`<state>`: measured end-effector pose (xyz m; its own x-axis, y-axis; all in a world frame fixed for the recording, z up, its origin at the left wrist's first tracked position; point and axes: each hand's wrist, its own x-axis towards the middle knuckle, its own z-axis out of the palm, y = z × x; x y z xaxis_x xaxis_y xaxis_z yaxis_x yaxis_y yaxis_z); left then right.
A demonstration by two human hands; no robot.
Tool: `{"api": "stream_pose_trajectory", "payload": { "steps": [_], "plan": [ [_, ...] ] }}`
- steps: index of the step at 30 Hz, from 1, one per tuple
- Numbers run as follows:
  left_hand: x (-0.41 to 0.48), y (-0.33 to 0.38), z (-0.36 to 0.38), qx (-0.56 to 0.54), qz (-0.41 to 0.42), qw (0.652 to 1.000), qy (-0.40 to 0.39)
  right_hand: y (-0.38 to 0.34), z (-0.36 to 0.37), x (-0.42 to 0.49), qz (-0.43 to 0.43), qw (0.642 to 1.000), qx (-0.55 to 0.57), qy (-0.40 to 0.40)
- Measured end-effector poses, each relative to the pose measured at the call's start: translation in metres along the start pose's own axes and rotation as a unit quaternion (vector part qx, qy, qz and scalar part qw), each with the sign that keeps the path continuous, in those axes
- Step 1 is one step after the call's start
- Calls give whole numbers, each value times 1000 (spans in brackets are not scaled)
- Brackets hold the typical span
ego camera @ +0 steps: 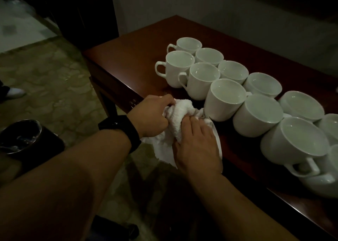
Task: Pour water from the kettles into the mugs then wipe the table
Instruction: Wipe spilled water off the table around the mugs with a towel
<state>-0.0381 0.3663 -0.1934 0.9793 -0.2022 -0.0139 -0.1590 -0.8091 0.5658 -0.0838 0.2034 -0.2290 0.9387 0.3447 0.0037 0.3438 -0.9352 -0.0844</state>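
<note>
Head view: left hand (151,116) grips white fluffy cloth (180,112) at near edge of dark wooden table (128,57) — right hand (198,145) presses it, fingers nearly straight.

A dark reddish-brown wooden table (131,57) had a glossy top. White mugs (225,97) stood upright on it in a crowded double row, many touching, their handles turned different ways. A bunched white cloth (180,116) lay at the near edge, just beside the mugs, partly hanging over it.
</note>
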Motion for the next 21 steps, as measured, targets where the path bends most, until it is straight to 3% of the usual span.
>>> {"api": "stream_pose_trajectory", "payload": {
  "steps": [21],
  "plan": [
    [-14,29,24,1,-19,1000,5,28,0,-31,1,999,32,22]
  ]
}}
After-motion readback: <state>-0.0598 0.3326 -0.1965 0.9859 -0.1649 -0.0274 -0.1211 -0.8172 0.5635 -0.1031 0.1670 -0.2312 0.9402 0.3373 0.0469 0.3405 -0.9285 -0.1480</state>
